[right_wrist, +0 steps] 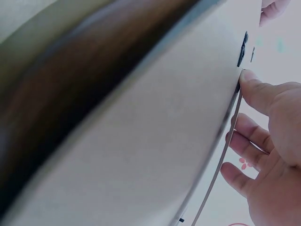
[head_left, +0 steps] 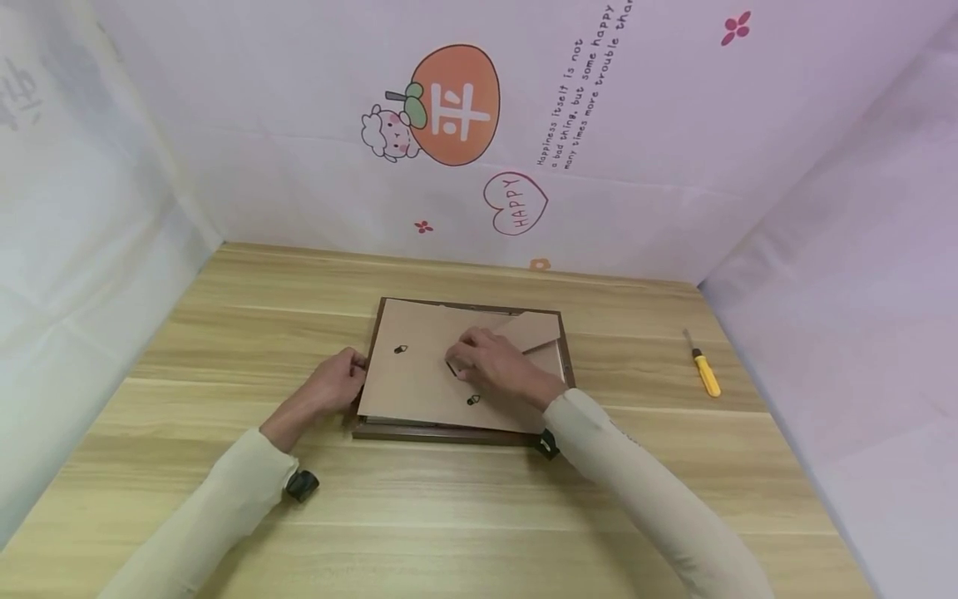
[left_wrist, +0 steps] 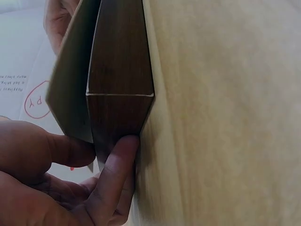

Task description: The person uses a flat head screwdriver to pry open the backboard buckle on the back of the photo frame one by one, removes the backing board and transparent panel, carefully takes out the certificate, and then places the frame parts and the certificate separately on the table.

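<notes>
A brown wooden picture frame (head_left: 449,434) lies back side up on the table. Its tan backing board (head_left: 419,374) sits askew, with the left and near edges raised over the rim. My left hand (head_left: 338,381) grips the frame's left side; in the left wrist view the thumb is on the inner edge and a finger on the outer side of the frame (left_wrist: 121,61). Over the board, my right hand (head_left: 494,363) pinches the fold-out stand (head_left: 537,329) near its hinge end. In the right wrist view, thumb and fingers are on opposite sides of the stand (right_wrist: 214,176).
A yellow-handled screwdriver (head_left: 705,370) lies on the wooden table (head_left: 419,516) at the right. Small black hangers (head_left: 400,349) are fixed to the board. White printed sheets (head_left: 636,208) hang behind and on both sides of the table.
</notes>
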The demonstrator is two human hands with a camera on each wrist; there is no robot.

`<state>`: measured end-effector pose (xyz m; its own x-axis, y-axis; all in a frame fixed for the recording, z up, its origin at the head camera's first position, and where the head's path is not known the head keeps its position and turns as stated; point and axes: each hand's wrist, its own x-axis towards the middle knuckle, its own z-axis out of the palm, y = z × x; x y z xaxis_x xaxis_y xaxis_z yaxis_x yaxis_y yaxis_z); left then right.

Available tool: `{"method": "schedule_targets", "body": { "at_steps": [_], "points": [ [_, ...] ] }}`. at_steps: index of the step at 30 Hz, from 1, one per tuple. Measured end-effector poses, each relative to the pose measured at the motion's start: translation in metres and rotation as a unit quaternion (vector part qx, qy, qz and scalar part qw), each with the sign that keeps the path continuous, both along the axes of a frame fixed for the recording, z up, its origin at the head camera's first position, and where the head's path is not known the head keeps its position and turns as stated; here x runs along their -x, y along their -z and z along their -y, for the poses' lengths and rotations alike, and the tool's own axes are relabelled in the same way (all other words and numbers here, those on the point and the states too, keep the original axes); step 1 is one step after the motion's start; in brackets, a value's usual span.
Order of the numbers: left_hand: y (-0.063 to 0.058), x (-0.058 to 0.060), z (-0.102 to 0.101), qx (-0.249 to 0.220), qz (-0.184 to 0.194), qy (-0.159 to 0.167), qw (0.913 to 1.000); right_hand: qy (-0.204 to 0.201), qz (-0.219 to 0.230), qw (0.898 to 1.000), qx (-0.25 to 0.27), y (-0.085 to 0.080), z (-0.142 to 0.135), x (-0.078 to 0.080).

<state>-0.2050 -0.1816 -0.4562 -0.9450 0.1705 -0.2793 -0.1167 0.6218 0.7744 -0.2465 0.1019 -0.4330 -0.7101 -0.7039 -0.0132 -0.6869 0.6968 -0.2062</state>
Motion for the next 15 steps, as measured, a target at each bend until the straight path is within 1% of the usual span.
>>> {"method": "schedule_targets", "body": {
  "at_steps": [3, 5, 8, 12, 15],
  "points": [
    [0.0004, 0.0006, 0.0028, -0.002, -0.002, 0.009, 1.0000, -0.006, 0.001, 1.000, 0.004, -0.0006, 0.0012, -0.0016],
    [0.0011, 0.0012, 0.0046, -0.012, -0.002, 0.013, 0.9998, -0.008, 0.003, 1.000, 0.002, -0.0002, 0.0023, -0.0025],
    [0.0033, 0.0031, 0.0067, -0.043, 0.013, 0.013, 0.9989, -0.011, 0.004, 1.000, 0.002, 0.0008, 0.0041, -0.0039],
    [0.0050, 0.0059, 0.0078, -0.081, 0.042, 0.004, 0.9958, -0.013, 0.005, 1.000, 0.007, 0.0035, 0.0044, -0.0048],
    [0.0043, 0.0066, 0.0078, -0.090, 0.052, 0.000, 0.9946, -0.014, 0.010, 1.000, 0.012, 0.0055, 0.0030, -0.0055]
  ]
}}
